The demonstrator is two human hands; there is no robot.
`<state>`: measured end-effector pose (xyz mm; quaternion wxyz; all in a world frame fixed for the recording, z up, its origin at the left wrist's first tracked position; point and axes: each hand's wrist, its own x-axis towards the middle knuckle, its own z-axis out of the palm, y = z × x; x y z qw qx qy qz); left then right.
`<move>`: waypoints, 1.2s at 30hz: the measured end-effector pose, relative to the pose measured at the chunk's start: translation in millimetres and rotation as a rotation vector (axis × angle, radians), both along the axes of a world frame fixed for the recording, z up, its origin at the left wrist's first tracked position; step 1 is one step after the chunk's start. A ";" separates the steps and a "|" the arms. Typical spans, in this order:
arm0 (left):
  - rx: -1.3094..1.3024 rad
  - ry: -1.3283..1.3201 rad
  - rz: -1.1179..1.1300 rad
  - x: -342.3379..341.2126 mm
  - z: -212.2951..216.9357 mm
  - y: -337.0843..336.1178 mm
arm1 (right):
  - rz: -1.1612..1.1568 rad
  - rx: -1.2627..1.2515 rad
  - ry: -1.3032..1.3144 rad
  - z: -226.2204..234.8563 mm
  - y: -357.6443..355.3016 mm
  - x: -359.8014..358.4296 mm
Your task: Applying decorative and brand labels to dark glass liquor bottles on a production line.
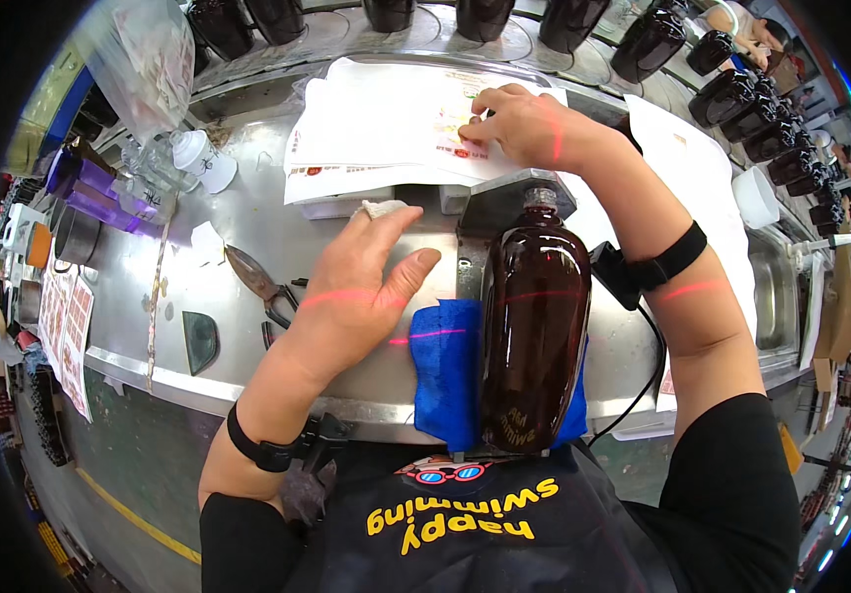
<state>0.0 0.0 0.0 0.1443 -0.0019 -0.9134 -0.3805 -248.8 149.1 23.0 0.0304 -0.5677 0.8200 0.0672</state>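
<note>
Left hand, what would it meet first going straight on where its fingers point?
Probably the near edge of the white paper stack; depth is unclear, so the left hand might pass over.

"Bottles?"
"I count one large brown bottle (536, 326) at the bench front, at least six dark bottles (485, 16) along the back; the right-hand cluster (761, 119) is too crowded."
"Hands at the bench?"
"Two: one left hand (358, 287), one right hand (524, 127). Black armbands (680, 257), two."
"Remainder?"
"One blue cloth (440, 376), one white tub (755, 198)."
</note>
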 end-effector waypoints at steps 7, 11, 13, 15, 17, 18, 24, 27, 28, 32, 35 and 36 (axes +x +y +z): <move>-0.416 0.334 0.212 -22.5 3.6 -58.4 | 0.098 -0.314 -0.072 -1.1 34.4 -5.3; -0.409 0.180 0.345 -27.1 0.1 -99.8 | -0.256 -0.286 0.109 0.2 57.1 -11.6; -0.337 0.062 0.495 -28.2 -10.0 -109.8 | -0.352 -0.293 0.163 -5.0 67.8 -14.1; -0.288 0.033 0.470 -32.4 -17.8 -114.7 | -0.337 -0.281 0.097 -10.2 72.4 -20.3; -0.194 -0.028 0.414 -35.0 -21.0 -116.2 | -0.359 -0.259 0.030 -16.0 74.4 -23.9; -0.184 0.018 0.416 -34.6 -21.7 -115.6 | -0.351 -0.306 0.010 -18.6 75.4 -24.9; 0.534 0.011 0.397 -52.4 -14.8 -114.3 | -0.325 -0.362 -0.068 -17.2 77.7 -31.2; 0.909 0.000 0.380 -56.4 -4.1 -121.1 | -0.316 -0.428 -0.080 -18.7 78.4 -29.9; 0.965 -0.070 0.309 -55.9 -0.8 -123.1 | -0.339 -0.407 -0.075 -17.6 77.0 -29.3; 0.964 -0.199 0.246 -57.0 2.7 -119.9 | -0.266 -0.469 -0.045 -1.4 63.1 -23.1; 0.923 -0.207 0.213 -57.5 -2.1 -114.7 | -0.153 -0.552 -0.164 21.0 36.9 -11.3; 0.923 -0.210 0.230 -57.6 -3.6 -114.2 | -0.096 -0.546 -0.191 29.0 25.6 -5.3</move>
